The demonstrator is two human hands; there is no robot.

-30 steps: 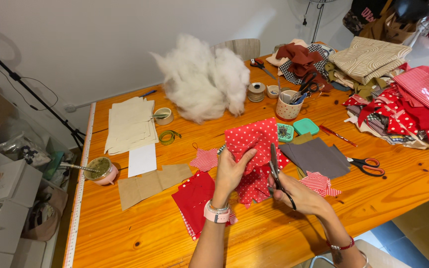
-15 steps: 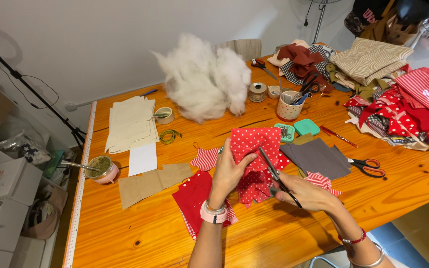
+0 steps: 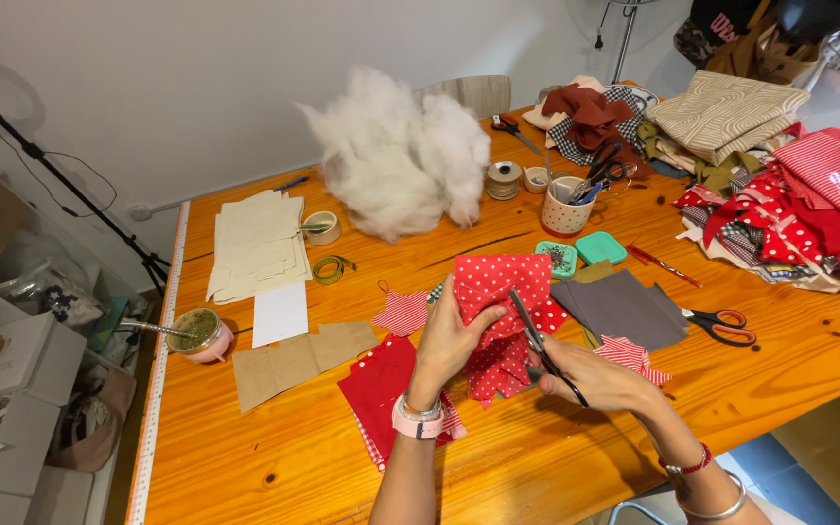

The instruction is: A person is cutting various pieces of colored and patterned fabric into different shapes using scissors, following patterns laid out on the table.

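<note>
My left hand (image 3: 446, 346) grips a piece of red fabric with white dots (image 3: 500, 288) and holds it up over the wooden table (image 3: 274, 457). My right hand (image 3: 602, 378) holds black scissors (image 3: 540, 344), their blades against the right edge of the dotted fabric. Under my hands lie more red fabric pieces (image 3: 378, 385), one checked at the edge. A small striped red cut-out (image 3: 402, 312) lies just left of the held fabric, and another striped piece (image 3: 627, 354) lies right of my right hand.
A big heap of white stuffing (image 3: 396, 160) sits at the back. Paper patterns (image 3: 260, 241), brown card pieces (image 3: 298, 358), a pink bowl (image 3: 200, 334), tape rolls, a dotted cup of tools (image 3: 566, 206), grey fabric (image 3: 621, 306), orange-handled scissors (image 3: 726, 323) and stacked fabrics (image 3: 789, 194) surround me.
The scissors have swung from upright to a slant along the fabric's right edge. My hands have stayed in nearly the same place.
</note>
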